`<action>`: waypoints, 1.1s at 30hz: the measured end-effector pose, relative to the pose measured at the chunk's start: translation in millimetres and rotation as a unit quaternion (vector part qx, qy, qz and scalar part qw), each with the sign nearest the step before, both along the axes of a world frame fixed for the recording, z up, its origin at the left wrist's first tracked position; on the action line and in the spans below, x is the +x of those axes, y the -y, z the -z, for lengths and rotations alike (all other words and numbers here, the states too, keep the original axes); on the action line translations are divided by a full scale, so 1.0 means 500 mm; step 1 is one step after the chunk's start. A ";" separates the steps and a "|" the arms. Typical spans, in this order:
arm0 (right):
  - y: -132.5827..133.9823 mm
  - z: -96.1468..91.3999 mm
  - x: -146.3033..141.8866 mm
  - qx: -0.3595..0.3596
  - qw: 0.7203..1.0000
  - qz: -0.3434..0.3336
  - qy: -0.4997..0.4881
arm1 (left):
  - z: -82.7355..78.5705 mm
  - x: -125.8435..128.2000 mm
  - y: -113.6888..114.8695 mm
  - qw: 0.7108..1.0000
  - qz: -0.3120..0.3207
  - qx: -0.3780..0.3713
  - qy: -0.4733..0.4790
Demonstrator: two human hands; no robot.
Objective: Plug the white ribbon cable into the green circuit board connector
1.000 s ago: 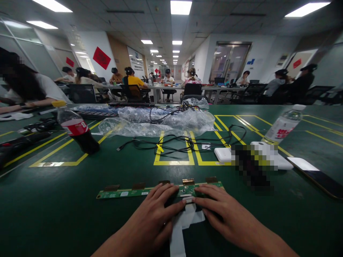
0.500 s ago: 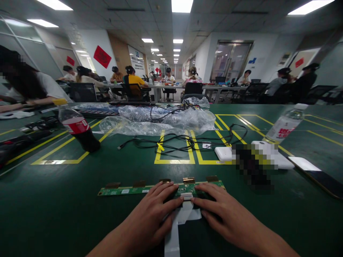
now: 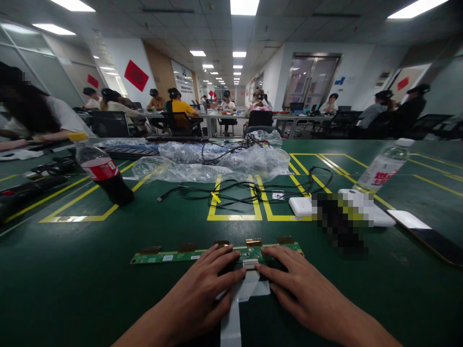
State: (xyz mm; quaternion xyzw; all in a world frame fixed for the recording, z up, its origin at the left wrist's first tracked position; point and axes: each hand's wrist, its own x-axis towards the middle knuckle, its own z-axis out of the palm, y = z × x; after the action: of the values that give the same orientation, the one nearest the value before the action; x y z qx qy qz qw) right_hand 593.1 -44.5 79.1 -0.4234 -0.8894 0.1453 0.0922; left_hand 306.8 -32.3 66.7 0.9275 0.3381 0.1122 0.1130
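A long narrow green circuit board (image 3: 170,256) with several brass connectors lies on the green mat near me. A white flat ribbon cable (image 3: 235,308) runs from its middle connector toward me. My left hand (image 3: 202,294) rests with fingers stretched over the board and cable, fingertips at the cable's left edge. My right hand (image 3: 300,289) lies the same way on the right side, fingertips touching the cable end near the connector. Neither hand wraps around anything.
A cola bottle (image 3: 103,176) stands at the left, a water bottle (image 3: 383,168) at the right. Black cables (image 3: 249,193) and clear plastic bags (image 3: 217,164) lie beyond the board. White flat devices (image 3: 302,206) and a phone (image 3: 430,236) sit at the right. Several people work at other tables.
The cable's end has slid up to the board's middle connector under my fingertips. Both hands have shifted slightly; the view barely moved.
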 end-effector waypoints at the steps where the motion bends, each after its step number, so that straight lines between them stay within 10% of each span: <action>1: -0.001 0.000 0.002 -0.002 1.000 -0.003 0.001 | 0.001 0.000 0.000 1.000 -0.001 0.000 -0.002; 33: -0.006 0.010 0.010 0.038 0.999 -0.022 -0.002 | 0.006 0.003 0.001 1.000 -0.015 -0.006 0.020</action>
State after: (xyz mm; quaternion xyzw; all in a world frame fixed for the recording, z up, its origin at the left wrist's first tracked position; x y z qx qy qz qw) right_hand 597.9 -41.4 74.2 -0.3993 -0.9033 0.1143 0.1071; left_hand 308.5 -32.7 63.7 0.9192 0.3502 0.1305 0.1237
